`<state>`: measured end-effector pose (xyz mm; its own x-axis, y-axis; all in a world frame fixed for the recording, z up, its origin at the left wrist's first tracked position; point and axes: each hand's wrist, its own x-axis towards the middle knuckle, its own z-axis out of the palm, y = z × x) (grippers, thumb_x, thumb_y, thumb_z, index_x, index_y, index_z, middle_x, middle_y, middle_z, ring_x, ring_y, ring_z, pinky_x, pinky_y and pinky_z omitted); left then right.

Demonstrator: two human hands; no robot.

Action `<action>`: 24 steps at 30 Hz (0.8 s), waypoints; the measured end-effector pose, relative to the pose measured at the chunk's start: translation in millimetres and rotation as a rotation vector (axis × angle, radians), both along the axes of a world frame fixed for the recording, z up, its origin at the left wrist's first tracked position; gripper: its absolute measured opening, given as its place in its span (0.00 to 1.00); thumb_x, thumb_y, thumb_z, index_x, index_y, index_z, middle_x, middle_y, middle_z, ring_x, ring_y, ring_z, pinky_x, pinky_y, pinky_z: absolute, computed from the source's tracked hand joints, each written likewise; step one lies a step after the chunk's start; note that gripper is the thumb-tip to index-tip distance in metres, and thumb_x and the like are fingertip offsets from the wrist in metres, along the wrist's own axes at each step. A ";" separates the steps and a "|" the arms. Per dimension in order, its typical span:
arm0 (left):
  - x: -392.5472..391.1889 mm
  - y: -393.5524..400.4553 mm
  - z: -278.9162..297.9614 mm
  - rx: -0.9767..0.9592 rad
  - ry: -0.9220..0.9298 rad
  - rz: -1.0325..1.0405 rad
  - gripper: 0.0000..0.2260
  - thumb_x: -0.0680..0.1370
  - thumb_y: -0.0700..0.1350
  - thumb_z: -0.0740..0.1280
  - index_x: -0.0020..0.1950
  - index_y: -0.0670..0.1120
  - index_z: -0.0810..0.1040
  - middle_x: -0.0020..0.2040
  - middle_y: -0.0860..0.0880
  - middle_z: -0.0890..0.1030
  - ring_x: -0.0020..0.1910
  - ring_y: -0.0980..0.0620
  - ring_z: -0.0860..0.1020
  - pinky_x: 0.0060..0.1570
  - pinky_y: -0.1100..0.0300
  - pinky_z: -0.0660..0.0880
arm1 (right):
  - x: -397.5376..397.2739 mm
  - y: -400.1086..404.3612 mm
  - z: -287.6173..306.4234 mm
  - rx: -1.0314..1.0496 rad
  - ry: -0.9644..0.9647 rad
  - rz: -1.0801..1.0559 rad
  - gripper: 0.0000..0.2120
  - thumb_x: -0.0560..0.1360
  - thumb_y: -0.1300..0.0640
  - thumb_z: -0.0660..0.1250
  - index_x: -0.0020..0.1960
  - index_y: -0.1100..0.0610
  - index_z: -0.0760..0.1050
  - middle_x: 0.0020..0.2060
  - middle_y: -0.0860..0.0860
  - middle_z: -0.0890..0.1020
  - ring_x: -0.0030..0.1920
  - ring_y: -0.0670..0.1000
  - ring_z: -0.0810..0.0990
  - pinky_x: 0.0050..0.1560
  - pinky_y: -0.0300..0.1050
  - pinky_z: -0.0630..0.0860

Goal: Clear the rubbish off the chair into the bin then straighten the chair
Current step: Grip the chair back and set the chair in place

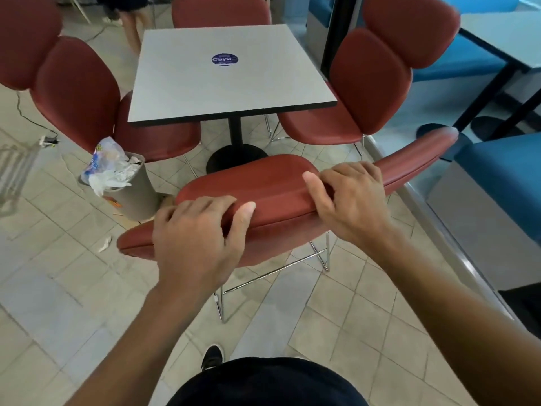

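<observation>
Centre of the frame: a red padded chair [278, 183] seen from behind and above, its backrest top running from lower left to upper right. The left hand [196, 235] grips the backrest top left of centre, fingers curled over the far side and thumb on the near edge. The right hand [351, 197] grips the same edge further right, fingers wrapped over the top. At middle left, a grey bin [134, 191] stands on the tiled floor [73, 288], filled with crumpled white and printed plastic rubbish [108, 165] that rises above its rim. A small white scrap [104, 244] lies on the floor below the bin. Upper centre: a grey square counter [228, 83] ringed by more red chairs.
</observation>
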<state>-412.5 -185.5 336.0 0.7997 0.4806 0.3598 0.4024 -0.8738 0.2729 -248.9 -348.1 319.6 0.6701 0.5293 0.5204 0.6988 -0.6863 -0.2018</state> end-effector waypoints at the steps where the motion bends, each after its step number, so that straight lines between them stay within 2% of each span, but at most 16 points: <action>1: 4.4 0.0 -4.1 0.026 -0.041 0.038 0.21 0.80 0.61 0.54 0.50 0.52 0.83 0.45 0.53 0.84 0.46 0.50 0.80 0.53 0.52 0.69 | 5.4 -2.0 -1.8 -0.015 -0.021 -0.008 0.28 0.80 0.39 0.50 0.38 0.52 0.81 0.36 0.46 0.82 0.44 0.49 0.80 0.61 0.49 0.66; 5: 13.8 8.4 -15.1 0.158 -0.200 0.062 0.20 0.81 0.57 0.58 0.39 0.49 0.83 0.33 0.51 0.83 0.34 0.48 0.79 0.40 0.55 0.69 | 11.1 6.8 -11.1 0.014 -0.147 -0.084 0.29 0.81 0.43 0.48 0.29 0.53 0.73 0.27 0.47 0.77 0.33 0.51 0.77 0.52 0.49 0.67; 8: 19.7 17.2 -18.7 0.236 -0.277 0.032 0.18 0.80 0.54 0.61 0.35 0.48 0.82 0.30 0.50 0.81 0.29 0.47 0.77 0.36 0.58 0.65 | 14.6 15.4 -12.9 0.084 -0.228 -0.118 0.24 0.81 0.46 0.50 0.28 0.52 0.63 0.24 0.48 0.73 0.29 0.52 0.73 0.47 0.49 0.67; 10: 22.0 23.1 -19.0 0.261 -0.305 0.030 0.18 0.80 0.52 0.62 0.33 0.47 0.81 0.28 0.50 0.79 0.27 0.47 0.75 0.35 0.60 0.62 | 16.4 20.2 -13.4 0.091 -0.233 -0.111 0.23 0.81 0.46 0.50 0.29 0.51 0.61 0.24 0.48 0.73 0.29 0.52 0.73 0.46 0.49 0.66; 15: 25.5 46.6 -20.0 0.270 -0.333 -0.010 0.18 0.79 0.51 0.63 0.32 0.47 0.80 0.25 0.50 0.76 0.25 0.48 0.73 0.33 0.59 0.61 | 15.3 39.7 -17.9 0.127 -0.252 -0.125 0.25 0.80 0.46 0.52 0.27 0.53 0.67 0.23 0.48 0.72 0.28 0.52 0.72 0.45 0.50 0.67; 21: 33.9 92.1 -21.6 0.315 -0.363 0.004 0.19 0.79 0.49 0.61 0.31 0.46 0.80 0.24 0.48 0.76 0.25 0.46 0.74 0.32 0.57 0.63 | 12.1 81.1 -17.5 0.186 -0.264 -0.173 0.22 0.76 0.47 0.57 0.26 0.53 0.70 0.23 0.48 0.74 0.28 0.53 0.73 0.44 0.50 0.66; 24: 37.6 117.5 -18.6 0.298 -0.326 0.038 0.16 0.77 0.47 0.61 0.33 0.45 0.81 0.26 0.48 0.77 0.27 0.47 0.74 0.35 0.57 0.64 | 8.8 104.5 -15.6 0.184 -0.232 -0.170 0.22 0.76 0.46 0.58 0.27 0.53 0.72 0.24 0.48 0.74 0.28 0.52 0.72 0.44 0.49 0.66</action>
<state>-374.9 -68.0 317.4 0.6053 0.3440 0.7178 0.3701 -0.9200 0.1288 -240.1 -243.6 304.1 0.5930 0.3030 0.7460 0.6191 -0.7640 -0.1819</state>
